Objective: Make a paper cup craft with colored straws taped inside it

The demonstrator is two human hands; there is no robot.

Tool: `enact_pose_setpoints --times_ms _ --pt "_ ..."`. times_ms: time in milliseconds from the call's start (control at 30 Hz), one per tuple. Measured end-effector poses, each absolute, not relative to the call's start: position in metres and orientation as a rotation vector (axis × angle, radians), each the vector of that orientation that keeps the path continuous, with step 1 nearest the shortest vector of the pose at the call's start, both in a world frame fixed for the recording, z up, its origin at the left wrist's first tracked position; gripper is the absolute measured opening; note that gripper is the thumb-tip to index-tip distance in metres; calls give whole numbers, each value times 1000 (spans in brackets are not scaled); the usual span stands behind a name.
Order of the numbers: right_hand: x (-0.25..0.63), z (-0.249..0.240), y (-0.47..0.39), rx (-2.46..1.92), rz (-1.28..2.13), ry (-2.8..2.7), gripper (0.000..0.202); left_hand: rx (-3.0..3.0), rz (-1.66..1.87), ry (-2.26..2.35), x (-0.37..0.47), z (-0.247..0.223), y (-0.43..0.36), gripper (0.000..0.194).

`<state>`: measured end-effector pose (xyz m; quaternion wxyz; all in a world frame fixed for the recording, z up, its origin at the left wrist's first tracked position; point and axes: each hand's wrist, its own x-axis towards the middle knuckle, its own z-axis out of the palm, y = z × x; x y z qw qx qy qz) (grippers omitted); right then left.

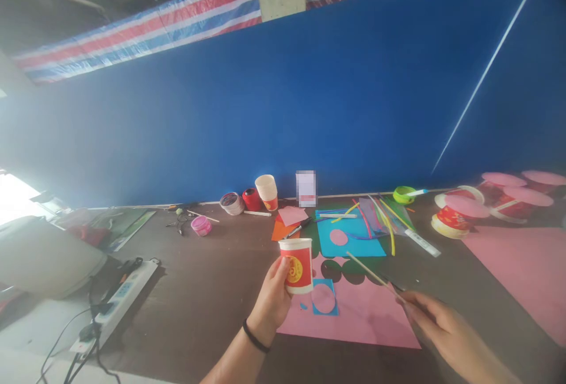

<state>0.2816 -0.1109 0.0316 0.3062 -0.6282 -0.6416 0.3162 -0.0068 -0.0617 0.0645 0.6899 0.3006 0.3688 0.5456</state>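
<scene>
A red and white paper cup with a yellow emblem [298, 271] is upright in my left hand [275, 292], whose fingers are wrapped round it. My right hand [435, 319] pinches the near end of a thin wooden stick [369, 269], which points up and left toward the cup without touching it. Beneath them lies a pink sheet [354, 319] with round holes cut along its far edge. On that sheet is a small blue square [335, 309] with a pink disc [323, 298] on top. A larger blue sheet [362, 246] bears another pink disc [339, 237].
Stacked paper cups [266, 192], a red thread spool [252, 200] and a pink tub [201, 226] stand at the back. Right are pink-topped cups [464, 207] and a green bowl [403, 194]. A power strip [119, 301] lies left.
</scene>
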Motion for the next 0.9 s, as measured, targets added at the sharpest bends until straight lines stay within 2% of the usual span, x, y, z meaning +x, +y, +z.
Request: enact_pose_setpoints --times_ms 133,333,700,900 --pt "256 55 -128 -1621 869 -1737 36 694 1212 883 2 68 -61 42" --pt "222 88 -140 -1443 687 -1926 32 681 1230 922 10 68 -63 42" --pt "213 96 -134 -1412 589 -2037 38 701 1226 1067 9 65 -66 37" --pt "216 92 -135 -1443 552 -2082 38 636 1134 1079 9 58 -64 42"
